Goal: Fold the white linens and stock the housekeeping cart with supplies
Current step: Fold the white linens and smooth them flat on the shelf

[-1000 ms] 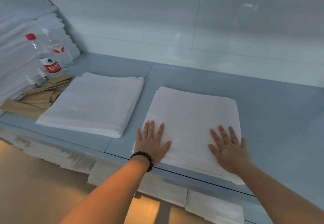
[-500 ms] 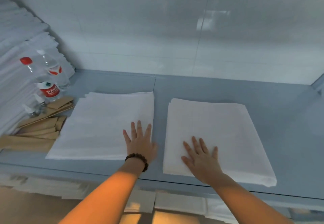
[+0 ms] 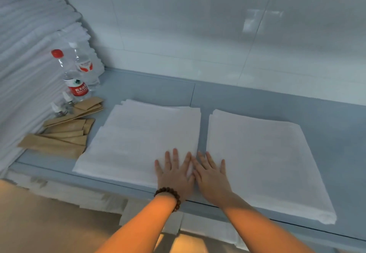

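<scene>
A: Status?

B: Both hands are flat with fingers straight, gripping nothing. My left hand [image 3: 174,173] presses the near right corner of the left linen stack [image 3: 142,138]. My right hand [image 3: 213,177] lies just beside it, over the gap and the near left edge of the right linen stack [image 3: 263,159]. Both stacks are folded, side by side on the shelf [image 3: 326,118], not touching.

A: Plan for the step?

B: Looks like squaring the piles. Palms flat, light pressure, nudge the edges parallel. No pinching, or the top layers would ruck. The left pile's far layers look stepped, so I'd tap them flush. Mind the bottles [image 3: 76,78] and paper sachets [image 3: 65,134] to its left.
</scene>
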Demonstrator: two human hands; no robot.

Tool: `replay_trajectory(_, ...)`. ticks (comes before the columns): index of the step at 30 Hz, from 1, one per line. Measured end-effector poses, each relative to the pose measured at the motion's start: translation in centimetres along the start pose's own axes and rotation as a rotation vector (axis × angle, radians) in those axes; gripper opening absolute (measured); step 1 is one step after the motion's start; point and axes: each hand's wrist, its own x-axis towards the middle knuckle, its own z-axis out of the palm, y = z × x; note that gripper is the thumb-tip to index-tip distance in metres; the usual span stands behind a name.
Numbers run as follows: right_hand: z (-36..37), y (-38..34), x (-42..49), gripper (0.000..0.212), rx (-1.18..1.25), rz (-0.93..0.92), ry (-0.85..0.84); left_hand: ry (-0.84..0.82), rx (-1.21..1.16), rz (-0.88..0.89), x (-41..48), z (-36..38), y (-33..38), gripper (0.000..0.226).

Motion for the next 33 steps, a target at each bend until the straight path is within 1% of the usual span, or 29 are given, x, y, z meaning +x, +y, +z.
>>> replay_trajectory(4,0.2,-0.1,-0.8,0.052,-0.013,0.021,-0.014,-0.001,-0.061,0.006,-1.4,0.6,0.4,0.057)
replay_trajectory(8,0.0,-0.5,-1.0,0.052,0.015,-0.01,-0.014,-0.015,-0.079,0.017,-2.0,0.3,0.2,0.055)
replay_trajectory(11,-0.5,-0.5,-0.9,0.053,0.043,-0.034,0.001,-0.031,-0.11,-0.042,-2.2,-0.5,-0.9,0.059)
replay_trajectory(15,-1.1,-1.2,-0.1,0.056,0.081,-0.033,0.033,-0.002,-0.152,-0.161,-2.1,-2.7,-4.8,0.063)
replay_trajectory(19,-1.2,-2.2,1.0,0.057,0.13,-0.019,0.056,0.082,-0.173,-0.163,-1.1,-5.0,-9.8,0.059)
replay_trajectory(22,-1.2,-2.6,2.2,0.056,0.152,0.005,0.094,0.105,-0.146,-0.167,-0.1,-6.0,-13.9,0.058)
replay_trajectory(27,-1.1,-4.1,5.5,0.056,0.148,0.143,0.145,0.062,-0.095,-0.169,3.1,-7.6,-20.5,0.057)
replay_trajectory(31,-0.8,-5.4,7.4,0.056,0.153,0.307,0.115,-0.057,-0.072,-0.096,5.2,-8.2,-24.0,0.057)
replay_trajectory(33,-0.5,-5.8,7.7,0.056,0.166,0.365,0.13,-0.097,-0.083,-0.069,5.9,-8.2,-25.0,0.058)
